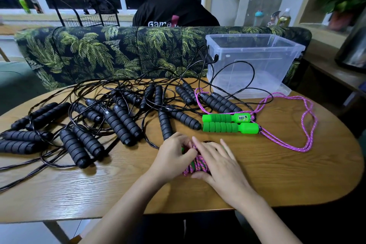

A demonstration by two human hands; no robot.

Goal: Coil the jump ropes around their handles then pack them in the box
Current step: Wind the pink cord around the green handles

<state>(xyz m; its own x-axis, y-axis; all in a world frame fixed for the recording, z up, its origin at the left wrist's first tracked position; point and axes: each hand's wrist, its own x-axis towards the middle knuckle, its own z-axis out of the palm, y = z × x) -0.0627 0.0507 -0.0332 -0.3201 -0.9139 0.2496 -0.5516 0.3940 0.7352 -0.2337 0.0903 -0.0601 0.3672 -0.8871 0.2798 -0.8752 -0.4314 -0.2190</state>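
Observation:
Both hands hold one jump rope bundle (pixel 195 164) near the table's front: green handles wrapped in pink cord. My left hand (pixel 174 154) pinches the cord at the bundle's top. My right hand (pixel 219 162) lies over the bundle and grips its right side, hiding most of it. A second green-handled rope (pixel 229 123) lies uncoiled to the right, its pink cord (pixel 305 125) looping across the table. Several black foam-handled ropes (pixel 122 121) sprawl tangled across the left and middle. The clear plastic box (pixel 253 65) stands open at the back right.
The wooden oval table (pixel 277 174) carries everything. A leaf-patterned sofa back (pixel 118 53) runs behind it, and a person in a black shirt (pixel 174 14) sits beyond, facing away. The box's lid (pixel 285 90) lies under the box. Bottles (pixel 282 18) stand at the far right.

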